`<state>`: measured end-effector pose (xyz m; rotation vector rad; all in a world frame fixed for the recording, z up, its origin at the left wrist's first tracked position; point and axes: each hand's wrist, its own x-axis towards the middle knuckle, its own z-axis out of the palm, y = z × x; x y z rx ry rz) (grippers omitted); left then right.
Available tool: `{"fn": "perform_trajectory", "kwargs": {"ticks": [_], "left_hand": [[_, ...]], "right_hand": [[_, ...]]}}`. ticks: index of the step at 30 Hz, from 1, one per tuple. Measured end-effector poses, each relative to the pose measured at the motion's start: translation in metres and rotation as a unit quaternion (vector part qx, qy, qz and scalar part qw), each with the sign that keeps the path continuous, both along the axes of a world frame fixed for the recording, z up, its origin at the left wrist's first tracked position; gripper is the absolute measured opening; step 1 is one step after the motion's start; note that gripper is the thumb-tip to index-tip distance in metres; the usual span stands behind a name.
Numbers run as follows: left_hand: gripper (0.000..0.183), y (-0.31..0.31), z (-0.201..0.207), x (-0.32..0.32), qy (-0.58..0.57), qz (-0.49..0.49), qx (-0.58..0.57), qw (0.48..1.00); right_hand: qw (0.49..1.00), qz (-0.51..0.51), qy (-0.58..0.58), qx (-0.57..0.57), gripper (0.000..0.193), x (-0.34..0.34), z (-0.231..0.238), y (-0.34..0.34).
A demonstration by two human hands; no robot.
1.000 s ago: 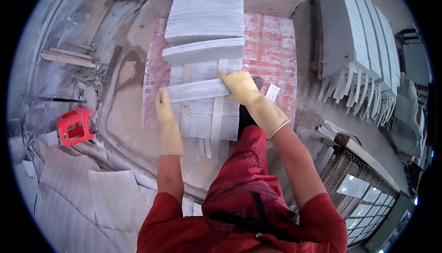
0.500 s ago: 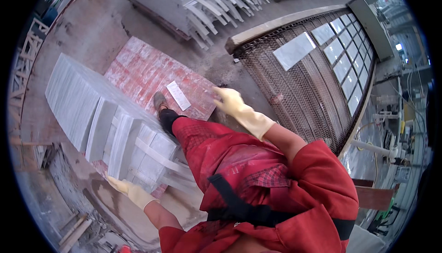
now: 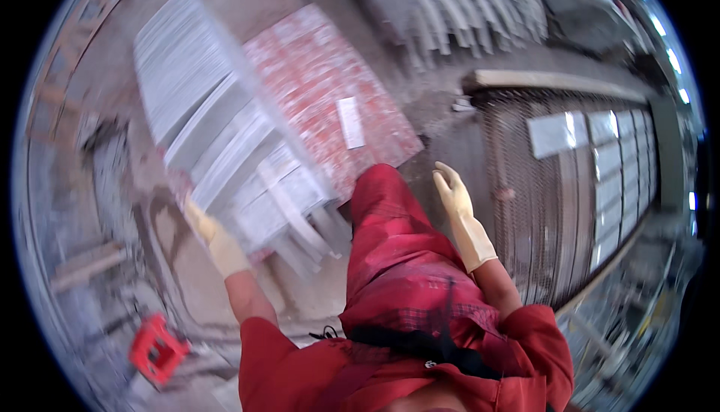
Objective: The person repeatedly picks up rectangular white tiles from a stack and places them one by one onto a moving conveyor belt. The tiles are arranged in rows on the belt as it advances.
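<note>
Evidently bare of any load, the right hand (image 3: 454,194), in a pale yellow rubber glove, hangs over the grey floor (image 3: 439,136) with fingers extended and slightly apart, perhaps for balance. The left hand (image 3: 205,229), gloved alike, is just beside the near left edge of a row of thin pale grey stone slabs (image 3: 187,59); blur hides any contact, and whether its fingers are spread or pressed together cannot be told. Those slabs seem packed face to face on edge, probably so that each props its neighbour, on the left part of a worn red-and-white platform (image 3: 311,63), presumably to keep them off the floor. Flat white straps (image 3: 286,209) cross the near end, perhaps for binding. Farther right, glossy pale rectangular tiles (image 3: 552,136) lie flat on a brown metal mesh bed (image 3: 512,123), mostly in rows, apparently gapped against knocking edges.
</note>
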<state>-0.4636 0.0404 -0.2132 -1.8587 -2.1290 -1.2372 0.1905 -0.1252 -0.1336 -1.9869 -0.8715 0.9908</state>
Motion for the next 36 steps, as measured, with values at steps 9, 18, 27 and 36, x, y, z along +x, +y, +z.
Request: {"fn": "perform_trajectory", "kwargs": {"ticks": [9,18,27,36], "left_hand": [[0.051,-0.013,0.070,0.051,-0.103,0.076,-0.130,0.983],[0.045,0.009,0.060,0.041,-0.503,0.069,-0.061,0.859],[0.032,0.019,0.032,0.026,-0.592,0.062,0.030,0.803],[0.023,-0.034,0.119,0.146,-0.624,0.237,-0.122,0.735]], "right_hand": [[0.963,0.173,0.200,0.052,0.051,-0.152,0.005,0.150],[0.923,0.217,0.284,0.140,0.051,-0.292,0.026,0.297],[0.937,0.212,0.266,0.072,0.049,-0.319,0.008,0.321],[0.963,0.032,0.261,-0.064,0.052,-0.213,0.025,0.234]]}}
